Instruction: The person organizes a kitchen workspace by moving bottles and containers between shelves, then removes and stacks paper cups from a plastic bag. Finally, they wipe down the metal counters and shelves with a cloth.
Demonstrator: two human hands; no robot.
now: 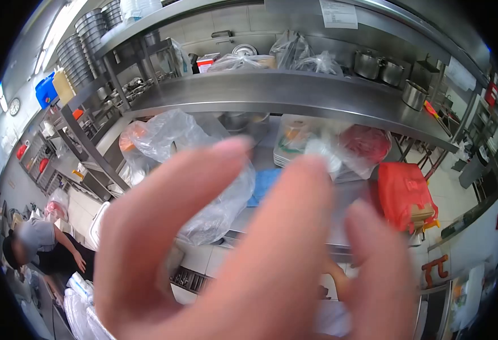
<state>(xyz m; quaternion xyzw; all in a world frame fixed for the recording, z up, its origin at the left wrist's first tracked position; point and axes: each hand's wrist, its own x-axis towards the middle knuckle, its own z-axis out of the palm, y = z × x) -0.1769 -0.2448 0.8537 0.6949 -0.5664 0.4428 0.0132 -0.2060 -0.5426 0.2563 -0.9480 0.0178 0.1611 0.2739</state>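
Very close to the camera, my left hand (249,272) fills the lower middle of the view, blurred. Its thumb and fingers are spread and bent, with nothing between them. Behind it, a steel worktable carries a clear plastic bag (220,204), a blue item (264,186) and stacked plastic containers (287,148). A clear bag with red contents (365,144) lies beside the containers. Through the gap between two fingers shows a small skin-coloured part, apparently my right hand (338,277); its fingers are hidden.
A red bag (405,192) sits at the table's right end. Above runs a steel shelf (249,90) with a steel pot (414,94) at its right. More pots (368,63) and plastic bags (291,51) stand behind. At lower left, a person (48,238) in a dark apron bends over a counter.
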